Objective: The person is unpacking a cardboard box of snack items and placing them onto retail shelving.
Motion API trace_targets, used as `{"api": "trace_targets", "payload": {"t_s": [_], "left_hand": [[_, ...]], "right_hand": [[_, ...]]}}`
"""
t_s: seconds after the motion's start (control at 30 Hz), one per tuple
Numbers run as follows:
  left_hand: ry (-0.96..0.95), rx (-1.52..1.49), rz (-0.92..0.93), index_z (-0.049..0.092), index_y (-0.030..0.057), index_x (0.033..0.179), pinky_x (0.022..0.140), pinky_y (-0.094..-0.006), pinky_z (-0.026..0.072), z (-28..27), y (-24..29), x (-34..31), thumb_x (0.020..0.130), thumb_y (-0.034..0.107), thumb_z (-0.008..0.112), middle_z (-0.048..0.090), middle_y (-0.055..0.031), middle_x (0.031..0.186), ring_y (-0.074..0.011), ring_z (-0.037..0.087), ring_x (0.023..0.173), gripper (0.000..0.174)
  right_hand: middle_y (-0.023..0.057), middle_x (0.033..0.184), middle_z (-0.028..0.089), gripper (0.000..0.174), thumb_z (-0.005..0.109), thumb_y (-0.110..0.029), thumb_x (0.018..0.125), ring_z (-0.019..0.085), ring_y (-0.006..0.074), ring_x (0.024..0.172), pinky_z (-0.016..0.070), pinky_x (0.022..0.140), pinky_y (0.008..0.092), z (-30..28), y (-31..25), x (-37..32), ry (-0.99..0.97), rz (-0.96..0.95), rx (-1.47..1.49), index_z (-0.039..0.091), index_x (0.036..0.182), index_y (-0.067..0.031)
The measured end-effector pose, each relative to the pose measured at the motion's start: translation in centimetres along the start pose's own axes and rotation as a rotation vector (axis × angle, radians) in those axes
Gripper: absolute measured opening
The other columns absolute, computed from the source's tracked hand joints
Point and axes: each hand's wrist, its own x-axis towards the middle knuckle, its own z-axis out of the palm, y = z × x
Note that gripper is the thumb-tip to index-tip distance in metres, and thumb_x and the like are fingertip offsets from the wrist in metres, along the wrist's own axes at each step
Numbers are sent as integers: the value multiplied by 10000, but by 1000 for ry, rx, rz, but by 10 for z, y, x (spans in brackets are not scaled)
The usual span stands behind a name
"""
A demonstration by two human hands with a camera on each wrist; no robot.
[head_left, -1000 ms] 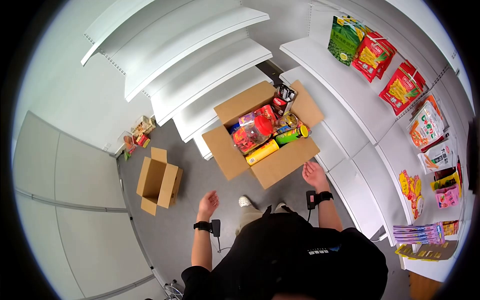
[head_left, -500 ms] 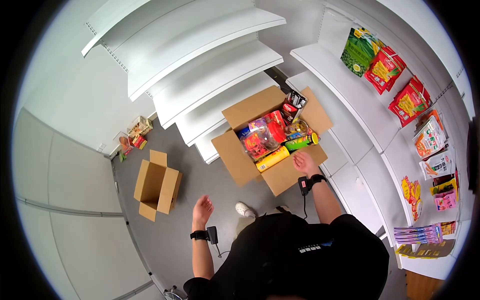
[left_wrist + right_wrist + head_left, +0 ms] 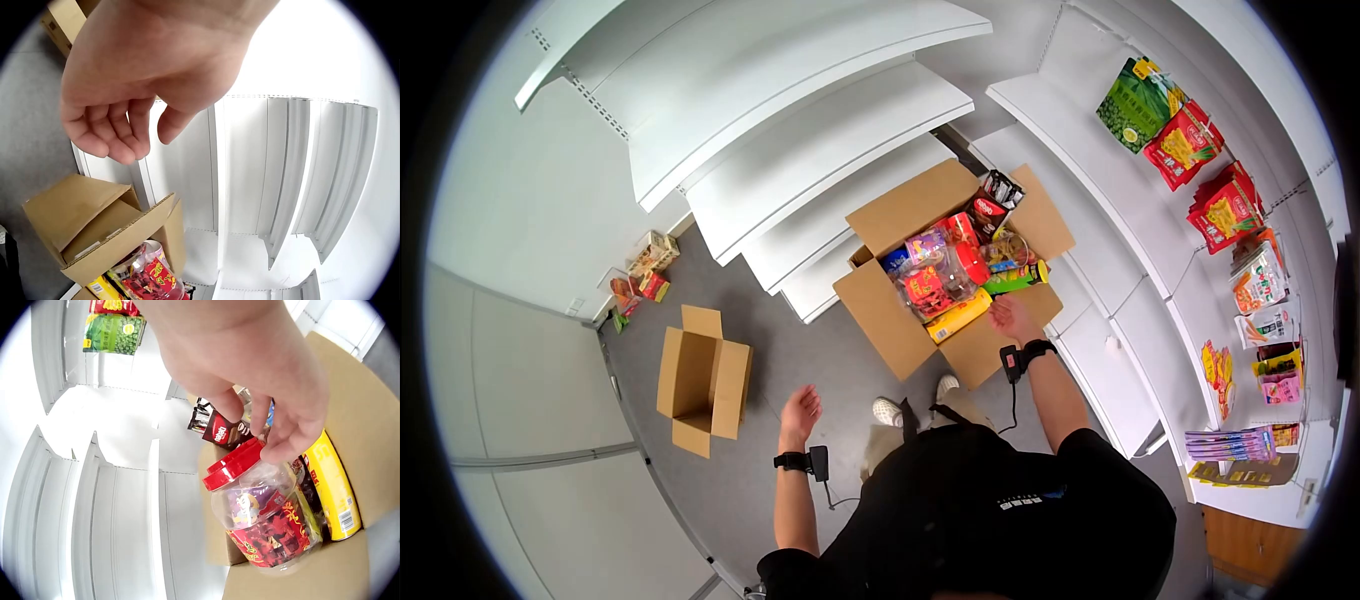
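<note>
My right hand (image 3: 1015, 318) is over the near flap of the large cardboard box (image 3: 886, 312), fingers loosely bent and holding nothing. In the right wrist view its fingertips overlap the edge of a red lid (image 3: 234, 465) on a clear plastic jar (image 3: 275, 532) of red-packed snacks. Beside the jar lie a yellow canister (image 3: 333, 490) and, in the head view, a green canister (image 3: 1017, 278). A dark brown snack box (image 3: 226, 430) stands at the box's far corner. My left hand (image 3: 801, 412) hangs above the floor with fingers loosely curled and nothing in them.
A smaller cardboard box (image 3: 732, 390) with raised flaps stands on the floor at left. Some food packs (image 3: 650, 258) lie by the wall. White shelves (image 3: 800, 130) rise behind the large box. Along the right shelving hang red snack bags (image 3: 1228, 213) and a green bag (image 3: 1138, 105).
My right hand has moved from the box's right edge inward over the near flap, toward the canisters. My left hand stays low at left. The head view has shifted slightly.
</note>
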Motion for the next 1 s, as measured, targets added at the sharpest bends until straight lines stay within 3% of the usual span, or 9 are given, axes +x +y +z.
{"api": "trace_targets", "payload": {"t_s": [0.1, 0.2, 0.3, 0.4, 0.53, 0.83, 1.0], "left_hand": [[-6, 18, -5, 639, 83, 1017, 714, -278, 461, 9, 6, 8, 898, 271, 583, 615, 19, 835, -122, 577, 785, 229], [21, -7, -4, 641, 84, 1005, 708, -279, 462, 16, 1, 6, 893, 269, 589, 615, 18, 828, -122, 578, 777, 222], [60, -25, 6, 642, 83, 997, 703, -280, 463, 19, 5, -7, 886, 267, 597, 616, 14, 824, -124, 580, 771, 220], [112, -33, 12, 639, 78, 997, 699, -284, 466, 19, 9, -15, 880, 268, 604, 616, 9, 822, -127, 582, 769, 226], [149, -52, 33, 632, 71, 1011, 702, -292, 468, 24, 19, -14, 881, 266, 604, 616, 2, 833, -134, 582, 779, 237], [54, -9, 32, 632, 74, 1032, 722, -301, 469, 69, 38, 7, 900, 254, 582, 623, 1, 845, -141, 584, 800, 228], [31, 40, -11, 632, 74, 1056, 726, -305, 473, 71, 42, 32, 901, 263, 581, 630, 5, 869, -139, 585, 810, 249]], "right_hand": [[116, 1053, 576, 324, 607, -239, 850, 582, 256, 899, 532, 767, 364, 2, -9, 16, 9, -14, -19, 525, 1106, -58], [137, 1188, 528, 391, 617, -271, 862, 557, 275, 1001, 526, 790, 379, 0, -18, 45, -88, -78, -58, 508, 1181, -74], [122, 1176, 515, 366, 606, -292, 869, 527, 278, 1037, 504, 823, 402, 17, -28, 71, -9, -63, -35, 508, 1159, -91], [88, 1138, 506, 306, 592, -309, 876, 509, 259, 1008, 480, 848, 413, 30, -34, 79, 73, -54, -116, 514, 1103, -119], [20, 1036, 531, 200, 594, -319, 876, 494, 184, 896, 475, 846, 400, 36, -35, 96, -21, 64, -199, 548, 1016, -183], [-7, 931, 564, 171, 660, -254, 846, 511, 141, 786, 499, 786, 373, 30, -36, 106, -28, 114, -161, 573, 971, -175], [-8, 787, 567, 107, 687, -213, 823, 522, 121, 684, 503, 697, 325, 17, -35, 116, -80, 85, -184, 595, 831, -159]]}}
